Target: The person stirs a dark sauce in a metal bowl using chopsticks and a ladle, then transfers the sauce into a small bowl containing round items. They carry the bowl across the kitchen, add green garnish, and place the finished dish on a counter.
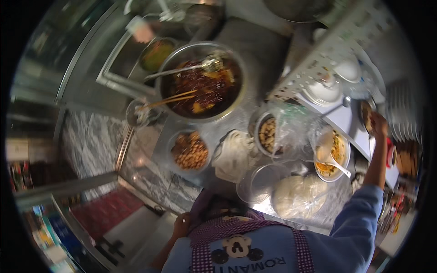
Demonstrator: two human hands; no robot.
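My right hand (378, 125) is stretched out to the far right, at a small brown round object (366, 116) by the shelf; blur hides whether the fingers hold it. My left hand (182, 223) is low at the left, against the dark cloth at my apron's edge, its fingers partly hidden. Before me stands a large metal basin (240, 102) of dark red, oily food, with a ladle (177, 71) and wooden chopsticks (170, 100) across it. Nearer lie a bowl of peanuts (189, 150) and a crumpled white cloth (234, 156).
At the right are a bowl of chopped food (336, 146) with a white spoon, a plastic-covered container (268, 133), a bagged pale mass (298, 196) and a white shelf (344, 119) with stacked bowls (322, 90). Another person's hand (143, 33) is at the upper left.
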